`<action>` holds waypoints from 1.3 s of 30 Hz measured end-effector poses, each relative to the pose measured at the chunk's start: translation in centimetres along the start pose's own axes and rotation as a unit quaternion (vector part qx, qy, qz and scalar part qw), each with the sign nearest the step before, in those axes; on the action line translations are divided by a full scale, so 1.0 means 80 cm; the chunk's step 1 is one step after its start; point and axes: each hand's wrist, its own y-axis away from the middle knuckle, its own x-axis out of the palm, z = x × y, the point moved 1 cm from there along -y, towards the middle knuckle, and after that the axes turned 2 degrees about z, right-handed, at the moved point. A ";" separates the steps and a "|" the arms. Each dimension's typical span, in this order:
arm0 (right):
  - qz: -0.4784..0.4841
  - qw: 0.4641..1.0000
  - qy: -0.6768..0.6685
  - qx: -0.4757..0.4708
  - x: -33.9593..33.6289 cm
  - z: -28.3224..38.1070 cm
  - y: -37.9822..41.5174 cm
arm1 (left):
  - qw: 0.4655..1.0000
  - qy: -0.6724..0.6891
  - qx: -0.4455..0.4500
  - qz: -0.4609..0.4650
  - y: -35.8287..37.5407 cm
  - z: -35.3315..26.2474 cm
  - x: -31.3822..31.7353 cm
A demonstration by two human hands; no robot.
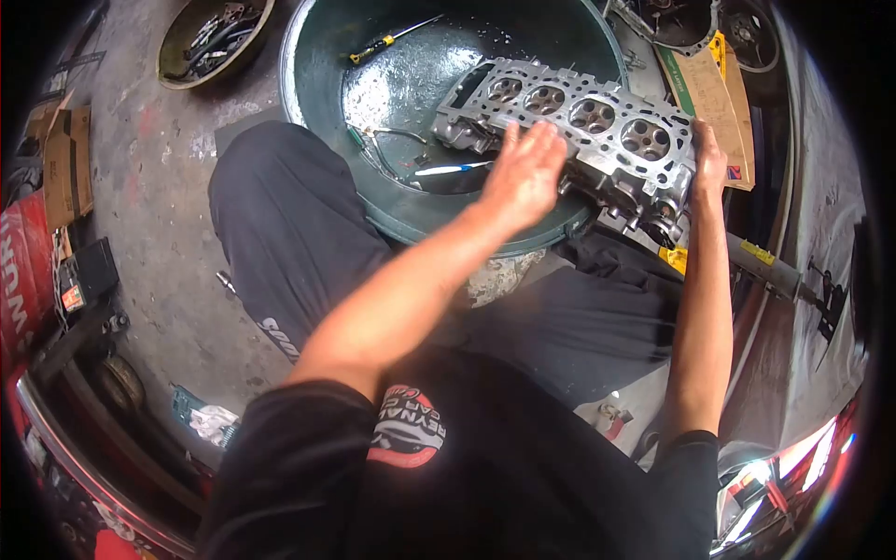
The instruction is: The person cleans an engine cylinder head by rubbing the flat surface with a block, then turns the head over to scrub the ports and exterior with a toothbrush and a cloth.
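Note:
A grey metal cylinder head (597, 117) lies tilted across the right side of a large green tub (291, 70), its flat face with several round valve chambers turned up. My right hand (709, 161) wraps round its right end. Over the near long edge, my left hand (527, 173) has its fingers stretched out flat, slightly blurred by motion. Inside the tub, a yellow-handled screwdriver (378, 47) lies at the far side. A white and blue brush-like tool (453, 169) and a thin bent cable (373, 149) rest nearer my left hand.
A bowl (168, 65) of dark parts stands on the floor at upper left. Cardboard (714, 103) lies right of the tub. My knees flank the tub's near side. A red cloth (26, 271) and a black box (89, 273) are at far left.

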 end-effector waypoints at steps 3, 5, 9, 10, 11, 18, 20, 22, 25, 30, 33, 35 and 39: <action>0.000 0.999 -0.012 0.045 0.001 0.014 0.006 | 0.979 0.000 -0.177 0.103 -0.015 0.064 0.003; -0.005 0.999 -0.034 0.003 -0.005 -0.002 -0.006 | 0.980 0.053 -0.146 0.122 -0.033 0.027 -0.020; -0.013 0.996 -0.074 0.056 0.004 0.011 0.007 | 0.997 0.004 -0.072 0.022 -0.020 0.018 0.005; -0.017 0.997 -0.059 0.047 0.002 0.012 0.009 | 0.986 0.008 -0.132 0.104 -0.027 0.059 -0.004; -0.024 0.996 -0.064 0.050 0.002 0.015 0.008 | 0.986 -0.029 -0.140 0.083 -0.022 0.104 0.011; -0.014 0.995 -0.078 0.066 0.003 0.010 0.014 | 0.983 0.004 -0.151 0.101 -0.018 0.094 0.000; -0.004 0.997 -0.047 0.056 -0.001 0.002 0.004 | 0.979 -0.020 -0.185 0.080 -0.008 0.175 0.033; -0.013 0.996 -0.063 0.060 0.002 0.006 0.004 | 0.967 -0.003 -0.220 0.130 -0.014 0.141 0.025; -0.016 0.997 -0.064 0.052 0.001 0.000 0.001 | 0.996 0.051 -0.066 -0.020 -0.010 0.059 0.017; -0.024 0.995 -0.065 0.074 0.001 0.003 0.000 | 0.959 0.002 -0.245 0.141 -0.020 0.157 0.021; -0.017 0.993 -0.090 0.080 0.001 0.000 0.002 | 0.989 0.032 -0.134 0.054 -0.004 0.057 0.007; -0.013 0.992 -0.086 0.088 -0.001 -0.006 -0.003 | 0.988 0.048 -0.136 0.056 0.005 0.036 -0.001; -0.008 0.994 -0.056 0.089 -0.002 0.008 0.009 | 0.989 0.075 -0.091 0.091 -0.043 0.046 0.011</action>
